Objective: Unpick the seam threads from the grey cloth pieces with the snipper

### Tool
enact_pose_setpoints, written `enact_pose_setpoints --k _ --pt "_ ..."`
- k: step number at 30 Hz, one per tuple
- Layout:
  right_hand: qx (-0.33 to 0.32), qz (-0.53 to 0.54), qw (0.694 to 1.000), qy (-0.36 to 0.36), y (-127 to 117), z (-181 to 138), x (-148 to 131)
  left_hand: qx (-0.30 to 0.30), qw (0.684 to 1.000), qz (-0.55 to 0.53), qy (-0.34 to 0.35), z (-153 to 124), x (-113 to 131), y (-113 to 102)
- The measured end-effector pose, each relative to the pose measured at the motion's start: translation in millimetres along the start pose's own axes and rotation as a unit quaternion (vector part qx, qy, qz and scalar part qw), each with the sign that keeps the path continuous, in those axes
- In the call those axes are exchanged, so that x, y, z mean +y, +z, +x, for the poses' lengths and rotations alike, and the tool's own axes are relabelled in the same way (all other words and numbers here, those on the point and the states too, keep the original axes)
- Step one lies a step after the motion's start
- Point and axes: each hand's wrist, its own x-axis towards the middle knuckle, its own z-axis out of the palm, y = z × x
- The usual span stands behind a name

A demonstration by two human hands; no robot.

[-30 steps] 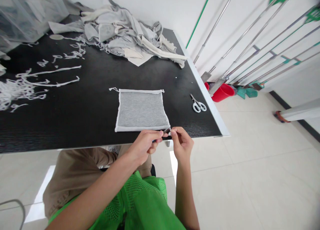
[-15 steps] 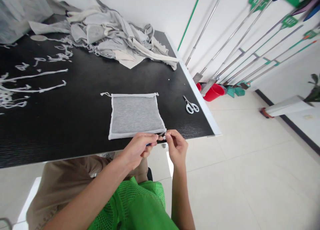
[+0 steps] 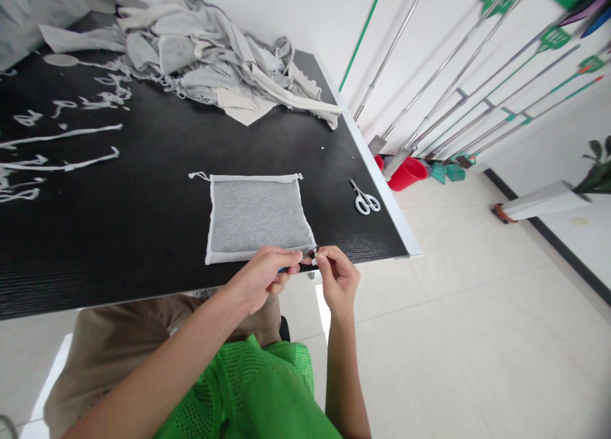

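Observation:
A grey cloth piece [image 3: 258, 216] with white hems lies flat near the table's front edge, knotted white cord ends sticking out at its two far corners. At its near right corner both hands meet. My left hand [image 3: 265, 273] is closed round a small metal tool with a blue handle [image 3: 283, 270], mostly hidden by the fingers; its thin dark tip reaches the corner. My right hand [image 3: 338, 275] pinches a short white cord end [image 3: 314, 259] at that same corner, thumb against forefinger. White-handled scissors [image 3: 365, 200] lie apart on the table's right side, touched by neither hand.
Crumpled grey and cream cloths [image 3: 205, 57] are heaped at the back of the black table [image 3: 143, 229]. White cord pieces [image 3: 62, 165] lie on the left. Beyond the right edge, long-handled cleaning tools lean on the wall by a red bucket [image 3: 408, 174].
The view has shifted slightly. Both hands stay at the cloth's near right corner; the tool's tip now shows a little higher, pointing at the corner beside the cord.

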Motion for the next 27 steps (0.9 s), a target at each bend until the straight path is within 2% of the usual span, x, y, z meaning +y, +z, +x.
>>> enact_pose_setpoints --k 13,27 --pt "-0.011 0.015 1.000 -0.002 -3.2 -1.4 2.9 0.010 1.000 0.022 0.005 0.7 0.2 3.6" --pt "0.017 0.043 0.999 0.013 -3.2 -1.7 0.4 0.003 1.000 0.010 0.003 -1.7 -1.4 -3.9"
